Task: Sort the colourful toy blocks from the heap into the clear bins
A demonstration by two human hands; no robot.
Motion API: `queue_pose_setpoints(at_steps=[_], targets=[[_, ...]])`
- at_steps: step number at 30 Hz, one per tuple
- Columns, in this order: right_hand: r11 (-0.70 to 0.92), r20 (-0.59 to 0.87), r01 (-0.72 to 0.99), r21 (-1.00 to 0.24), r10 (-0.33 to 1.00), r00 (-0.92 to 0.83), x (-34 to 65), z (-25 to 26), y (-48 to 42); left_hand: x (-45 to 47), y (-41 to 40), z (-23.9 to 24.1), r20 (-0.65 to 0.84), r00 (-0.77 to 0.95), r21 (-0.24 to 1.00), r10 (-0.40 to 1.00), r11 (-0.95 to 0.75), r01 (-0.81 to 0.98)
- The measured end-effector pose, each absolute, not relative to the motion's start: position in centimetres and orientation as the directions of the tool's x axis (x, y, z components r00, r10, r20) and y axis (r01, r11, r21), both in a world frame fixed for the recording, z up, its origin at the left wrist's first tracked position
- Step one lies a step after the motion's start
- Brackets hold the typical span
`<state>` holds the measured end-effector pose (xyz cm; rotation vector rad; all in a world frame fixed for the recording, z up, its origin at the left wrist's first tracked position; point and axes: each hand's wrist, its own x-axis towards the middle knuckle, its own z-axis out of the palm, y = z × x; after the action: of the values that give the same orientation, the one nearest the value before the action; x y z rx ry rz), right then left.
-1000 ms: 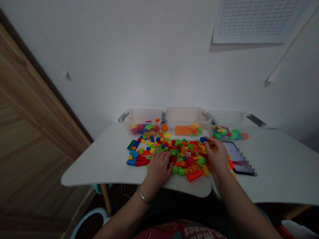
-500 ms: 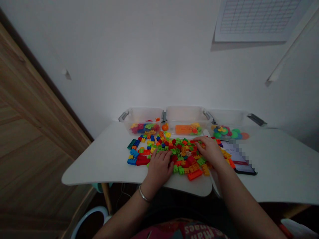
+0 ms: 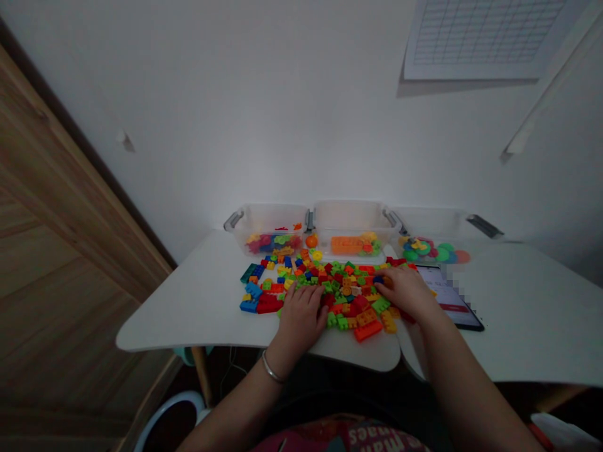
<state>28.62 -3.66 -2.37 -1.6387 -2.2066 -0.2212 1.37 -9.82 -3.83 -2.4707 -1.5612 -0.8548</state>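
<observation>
Left hand [image 3: 301,319] and right hand [image 3: 407,292] rest apart among toy bricks [image 3: 360,304], the right at a blue brick [image 3: 378,280], grips unclear, with many left loose between them and three part-filled bins [image 3: 348,216] beyond.

1. Studded toy building blocks [image 3: 335,282], loose and jumbled, form a wide, low heap on the white surface [image 3: 174,307]; red, green, orange, yellow and blue mix, with pieces lying at varied angles.
2. A dark blue block [image 3: 378,279] sits at the fingertips of the right hand [image 3: 404,290], partly hidden; whether it is gripped is unclear.
3. An orange-red block [image 3: 368,331], longish, lies aslant at the heap's near edge.
4. A teal block [image 3: 247,272] lies at the far left edge.
</observation>
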Motion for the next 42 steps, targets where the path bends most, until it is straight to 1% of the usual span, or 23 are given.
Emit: queue_pose_setpoints(at_steps=[3,5,6,8,11,12,14,17,20,22,28,38,42], targets=[[0.312,0.394,0.942,-0.128,0.887,-0.240,28.7,-2.4,-3.7,1.4,-9.8,-3.8,0.495,0.322,0.204,0.807,-0.468,0.860],[0.308,0.402,0.936,-0.173,0.889,-0.218,28.6,-2.2,-3.6,1.4,-9.8,-3.8,0.494,0.323,0.204,0.808,-0.468,0.860],[0.304,0.412,0.928,-0.215,0.890,-0.197,28.5,-2.1,-3.6,1.4,-9.8,-3.8,0.496,0.322,0.205,0.806,-0.469,0.859],[0.306,0.450,0.891,-0.337,0.883,-0.133,28.3,-1.5,-3.5,1.4,-9.8,-3.9,0.502,0.319,0.206,0.804,-0.469,0.859],[0.320,0.550,0.793,-0.519,0.835,0.022,27.7,0.0,-3.3,1.4,-9.8,-3.8,0.501,0.315,0.215,0.806,-0.468,0.857],[0.325,0.586,0.765,-0.555,0.806,0.082,27.5,0.5,-3.2,1.4,-9.8,-3.8,0.503,0.312,0.219,0.806,-0.468,0.856],[0.342,0.647,0.735,-0.586,0.744,0.169,27.1,1.6,-2.8,1.4,-9.8,-3.8,0.508,0.309,0.225,0.804,-0.471,0.853],[0.375,0.710,0.724,-0.579,0.669,0.222,26.8,2.8,-1.6,1.3,-9.8,-3.8,0.506,0.314,0.224,0.803,-0.474,0.852],[0.368,0.740,0.710,-0.600,0.594,0.317,27.2,3.1,0.3,1.3,-9.8,-3.9,0.503,0.313,0.222,0.806,-0.470,0.854],[0.363,0.754,0.719,-0.593,0.564,0.337,27.6,3.0,1.6,1.3,-9.8,-3.9,0.507,0.310,0.220,0.804,-0.469,0.855],[0.365,0.790,0.838,-0.406,0.602,0.120,28.1,2.3,3.7,1.4,-9.8,-3.9,0.513,0.309,0.213,0.801,-0.467,0.858],[0.342,0.753,0.863,-0.371,0.655,0.065,28.0,2.0,4.2,1.3,-9.8,-3.9,0.519,0.309,0.219,0.797,-0.474,0.853],[0.401,0.761,0.842,-0.361,0.648,0.018,28.0,1.9,4.2,1.3,-9.8,-4.0,0.526,0.310,0.212,0.792,-0.475,0.854]])
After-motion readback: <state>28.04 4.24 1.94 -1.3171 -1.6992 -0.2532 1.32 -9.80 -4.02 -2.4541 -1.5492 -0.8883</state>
